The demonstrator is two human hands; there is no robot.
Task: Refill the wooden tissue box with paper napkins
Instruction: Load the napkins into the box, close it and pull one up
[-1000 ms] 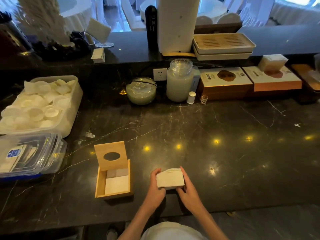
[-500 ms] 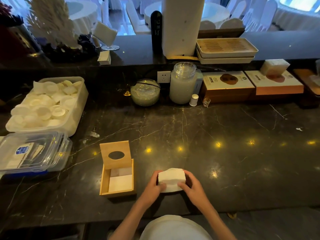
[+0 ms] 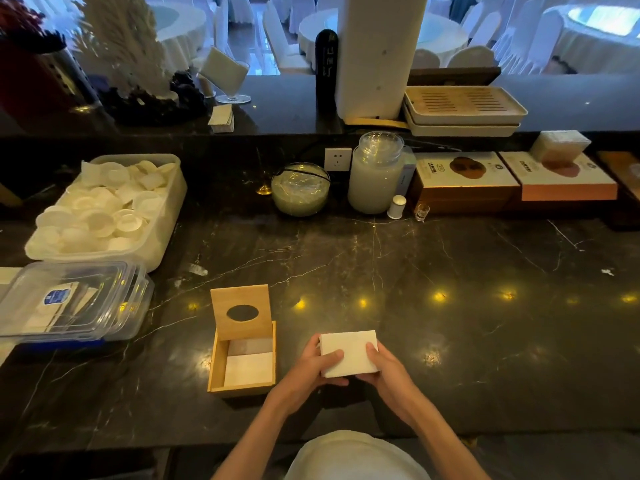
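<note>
Napkin stack (image 3: pixel 348 353) pinched between left hand (image 3: pixel 313 367) and right hand (image 3: pixel 388 372). Square edges, then lower flat into open wooden tissue box (image 3: pixel 242 358) just left of left hand.

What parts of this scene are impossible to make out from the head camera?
- Underside of the white napkin stack: covered by the left hand and right hand.
- Depth of napkins in the open wooden tissue box: only the top sheet shows, and the raised lid hides the back.
- Contents of the clear lidded plastic container: blurred by the lid and cut by the left edge.
- Print on the orange cardboard boxes: too small.
</note>
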